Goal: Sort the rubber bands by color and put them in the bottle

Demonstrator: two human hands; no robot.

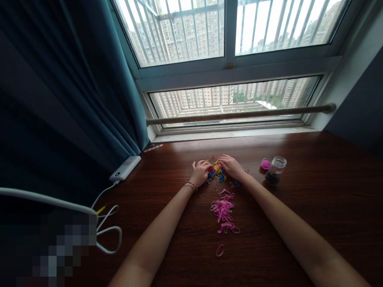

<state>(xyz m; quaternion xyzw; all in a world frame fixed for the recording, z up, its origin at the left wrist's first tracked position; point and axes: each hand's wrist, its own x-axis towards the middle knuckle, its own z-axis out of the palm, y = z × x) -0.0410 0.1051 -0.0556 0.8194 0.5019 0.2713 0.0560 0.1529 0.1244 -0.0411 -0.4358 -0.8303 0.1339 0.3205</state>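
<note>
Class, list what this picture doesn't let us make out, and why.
All in the head view:
- Whether left hand or right hand pinches coloured bands: fingers too small.
- Dark contents of clear jar: too small.
- Lower-left corner: hidden by pixelation.
- Left arm beyond bottom edge: cut off.

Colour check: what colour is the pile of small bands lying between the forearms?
Pink, in lighter and darker shades; the pile shows in the head view.
</note>
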